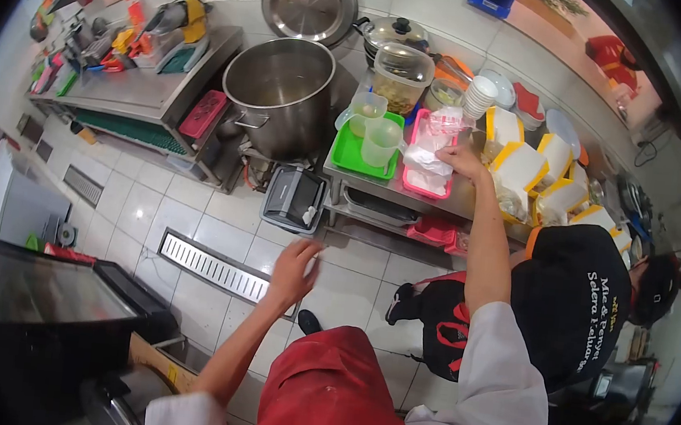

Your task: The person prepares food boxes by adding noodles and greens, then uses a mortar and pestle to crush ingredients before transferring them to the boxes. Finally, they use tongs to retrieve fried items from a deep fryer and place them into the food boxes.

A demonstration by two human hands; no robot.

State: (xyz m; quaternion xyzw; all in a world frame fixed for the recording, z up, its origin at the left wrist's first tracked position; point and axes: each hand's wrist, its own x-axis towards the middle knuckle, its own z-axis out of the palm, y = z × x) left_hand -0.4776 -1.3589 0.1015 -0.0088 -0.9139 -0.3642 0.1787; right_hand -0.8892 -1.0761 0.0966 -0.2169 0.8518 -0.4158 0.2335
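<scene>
My right hand [462, 160] reaches over the steel counter at a pink tray [426, 190], its fingers closed at the white plastic bags [428, 151] lying in it. A red-and-white packet [448, 120] lies at the tray's far end. Left of the tray, a green tray [348, 154] holds two clear plastic jugs, the nearer one [382, 141] beside the pink tray. My left hand [295, 272] hangs over the tiled floor, away from the counter, with its fingers curled loosely apart and nothing visible in them.
A large steel pot [276, 96] stands left of the counter, above a grey bin [295, 200]. Yellow-and-white boxes [521, 166] line the counter's right part. A co-worker in a black shirt [573, 309] stands close on my right. A floor drain [212, 266] lies ahead.
</scene>
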